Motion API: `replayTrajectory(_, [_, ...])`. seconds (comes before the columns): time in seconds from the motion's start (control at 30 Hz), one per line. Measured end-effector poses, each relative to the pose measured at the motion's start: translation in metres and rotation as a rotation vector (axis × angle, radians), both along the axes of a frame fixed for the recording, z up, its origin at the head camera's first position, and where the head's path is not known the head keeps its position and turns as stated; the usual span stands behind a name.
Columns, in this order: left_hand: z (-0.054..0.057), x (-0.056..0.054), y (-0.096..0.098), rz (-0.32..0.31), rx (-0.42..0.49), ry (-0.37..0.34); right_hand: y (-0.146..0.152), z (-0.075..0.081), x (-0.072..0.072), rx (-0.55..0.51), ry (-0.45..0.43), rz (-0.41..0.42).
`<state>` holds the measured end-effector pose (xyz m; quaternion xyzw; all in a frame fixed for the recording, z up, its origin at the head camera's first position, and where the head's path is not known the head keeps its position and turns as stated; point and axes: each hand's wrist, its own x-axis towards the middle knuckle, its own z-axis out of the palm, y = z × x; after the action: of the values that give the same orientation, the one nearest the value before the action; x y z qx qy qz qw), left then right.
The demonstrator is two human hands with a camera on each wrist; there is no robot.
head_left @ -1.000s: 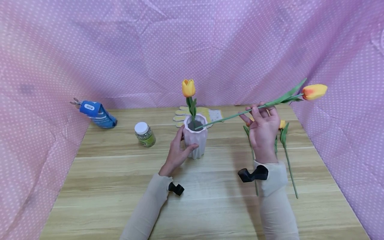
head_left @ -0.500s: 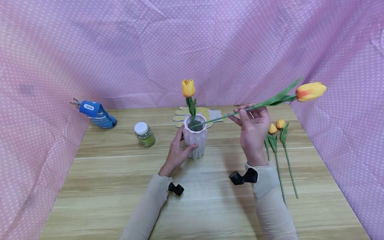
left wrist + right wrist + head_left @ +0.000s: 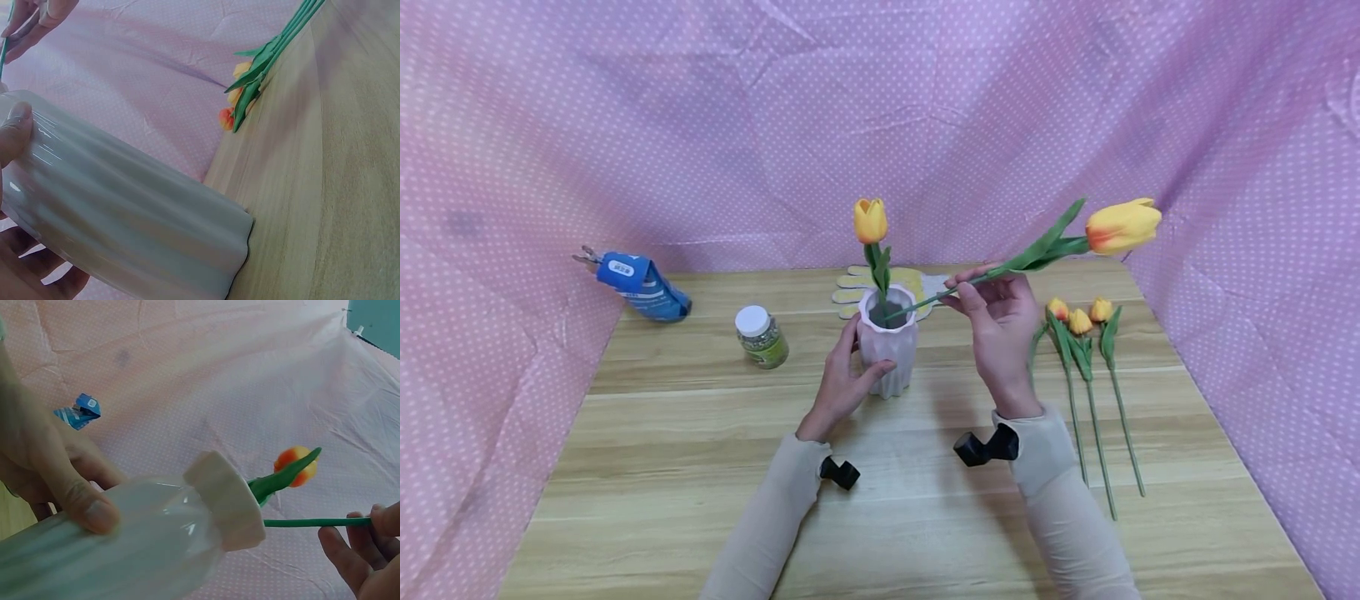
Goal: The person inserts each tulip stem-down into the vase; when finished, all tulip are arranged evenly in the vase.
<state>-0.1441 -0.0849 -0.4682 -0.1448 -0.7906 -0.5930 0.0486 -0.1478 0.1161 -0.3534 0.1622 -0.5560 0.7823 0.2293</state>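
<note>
A pale pink fluted vase stands on the table, with one yellow-orange tulip upright in it. My left hand holds the vase from its left side, thumb across the front, as the left wrist view also shows. Between thumb and fingertips, my right hand pinches the green stem of a second tulip. This flower slants, its bloom up to the right and its stem end inside the vase mouth. In the right wrist view the stem enters past the vase rim; its tip is hidden there.
Several tulips lie on the wooden table at right, one partly behind the right hand. A white-lidded jar and a blue clipped pouch stand at left. A yellow-white glove lies behind the vase. Pink dotted cloth surrounds the table.
My right hand has moved left toward the vase with the tulip, whose bloom has come left too. More of the lying tulips are uncovered. The left hand and vase have stayed put.
</note>
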Motion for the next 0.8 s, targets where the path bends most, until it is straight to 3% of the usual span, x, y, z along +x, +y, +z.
replayTrajectory(0.37, [0.001,0.000,0.000,0.006,-0.012,-0.012,-0.013,-0.009,-0.002,0.073,0.016,0.043])
replayTrajectory(0.8, [0.000,0.000,0.000,0.008,-0.015,0.000,-0.016,-0.015,-0.001,0.163,-0.001,-0.026])
